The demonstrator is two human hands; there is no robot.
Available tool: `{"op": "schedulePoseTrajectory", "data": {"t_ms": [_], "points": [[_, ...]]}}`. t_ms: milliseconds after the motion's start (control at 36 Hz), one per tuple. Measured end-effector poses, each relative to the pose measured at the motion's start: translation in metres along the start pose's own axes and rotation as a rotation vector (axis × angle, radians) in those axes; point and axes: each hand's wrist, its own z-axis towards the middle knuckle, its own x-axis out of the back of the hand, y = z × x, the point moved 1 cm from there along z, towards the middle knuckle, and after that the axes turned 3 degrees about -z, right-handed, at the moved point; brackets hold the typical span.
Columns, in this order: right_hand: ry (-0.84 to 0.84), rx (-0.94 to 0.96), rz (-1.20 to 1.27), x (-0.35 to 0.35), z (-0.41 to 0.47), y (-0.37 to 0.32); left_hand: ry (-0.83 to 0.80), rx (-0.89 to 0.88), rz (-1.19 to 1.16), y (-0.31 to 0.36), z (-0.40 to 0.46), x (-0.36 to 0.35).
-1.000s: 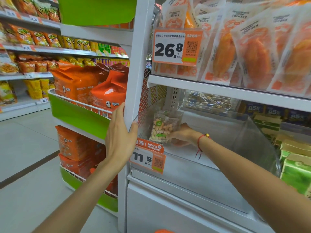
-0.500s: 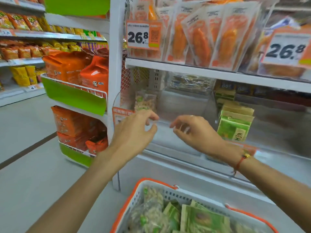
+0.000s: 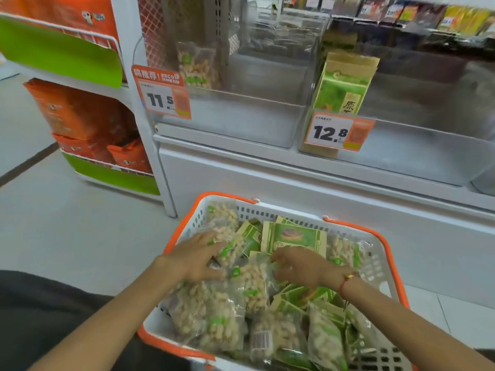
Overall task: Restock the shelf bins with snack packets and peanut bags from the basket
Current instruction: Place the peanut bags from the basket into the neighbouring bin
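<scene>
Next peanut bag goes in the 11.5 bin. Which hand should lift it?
Left, probably. The left hand already lies on a peanut bag at the basket side below that bin; the right hand sits further right, among green packets.

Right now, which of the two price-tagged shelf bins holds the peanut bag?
The left bin, tagged 11.5: one clear peanut bag stands in it. The 12.8 bin holds green packets.

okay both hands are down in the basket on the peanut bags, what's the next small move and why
Probably close the left hand on the peanut bag under its fingers and lift it toward the left bin. That bin, tagged 11.5, shows only one peanut bag, and the basket is still full. The right hand hasn't clearly gripped anything.
</scene>
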Motion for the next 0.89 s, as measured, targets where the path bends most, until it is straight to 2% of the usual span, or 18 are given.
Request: {"op": "schedulePoseTrajectory", "data": {"t_ms": [83,139,250,361,417,556,722,889], "points": [[0.066,-0.077,0.078,-0.019,0.005,-0.002,0.087,-0.027,0.002,-0.005,0.001,-0.016],[0.112,-0.106,0.005,-0.028,0.007,0.002,0.168,-0.041,0.000,-0.006,0.001,-0.022],[0.068,-0.050,-0.174,-0.039,0.008,0.006,0.308,-0.026,-0.021,-0.002,0.003,-0.026],[0.176,-0.068,0.140,-0.030,0.015,-0.001,0.331,0.016,-0.081,0.006,0.010,-0.016],[0.153,-0.094,0.251,-0.029,0.014,-0.008,0.372,0.069,-0.137,0.007,0.015,-0.011],[0.151,-0.247,0.269,-0.047,0.010,-0.025,0.414,0.259,-0.220,0.003,0.026,-0.012],[0.094,-0.222,0.240,-0.048,0.003,-0.033,0.430,0.250,-0.248,0.002,0.033,-0.009],[0.095,-0.219,0.464,-0.020,0.013,-0.001,0.453,0.265,-0.298,-0.005,0.030,-0.004]]}}
